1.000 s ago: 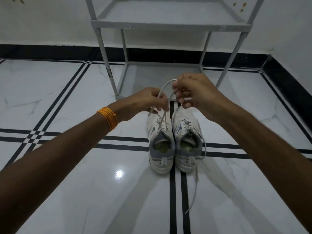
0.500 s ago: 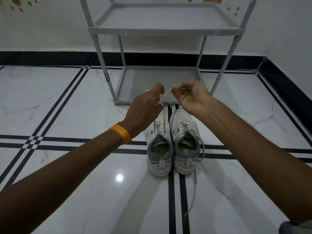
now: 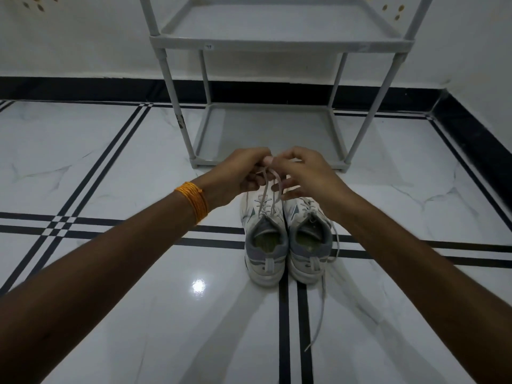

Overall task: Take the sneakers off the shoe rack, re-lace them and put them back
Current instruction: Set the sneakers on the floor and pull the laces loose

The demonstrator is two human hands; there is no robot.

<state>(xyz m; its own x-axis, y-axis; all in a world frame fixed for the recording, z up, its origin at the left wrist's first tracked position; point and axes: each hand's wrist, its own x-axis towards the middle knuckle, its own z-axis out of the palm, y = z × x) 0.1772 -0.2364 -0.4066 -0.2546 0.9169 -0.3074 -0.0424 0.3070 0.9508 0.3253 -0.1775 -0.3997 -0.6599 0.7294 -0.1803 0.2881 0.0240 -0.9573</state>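
Two white and grey sneakers stand side by side on the floor, heels toward me: the left sneaker [image 3: 264, 239] and the right sneaker [image 3: 309, 239]. Above the left sneaker's toe, my left hand [image 3: 241, 176] and my right hand [image 3: 304, 176] meet, each pinching an end of that shoe's white lace [image 3: 266, 187]. The two lace strands run down from my fingers to the eyelets. The right sneaker's lace [image 3: 321, 306] hangs loose and trails across the floor toward me. The grey shoe rack [image 3: 279, 42] stands just beyond, both shelves bare.
The floor is glossy white marble tile with black double stripes [image 3: 293, 328]. A black skirting [image 3: 83, 88] runs along the white wall behind the rack and down the right side. An orange thread band [image 3: 194, 200] circles my left wrist.
My hands have come closer together and lower over the left sneaker, still holding its lace ends. The view has tilted slightly, showing less of the rack's top shelf.
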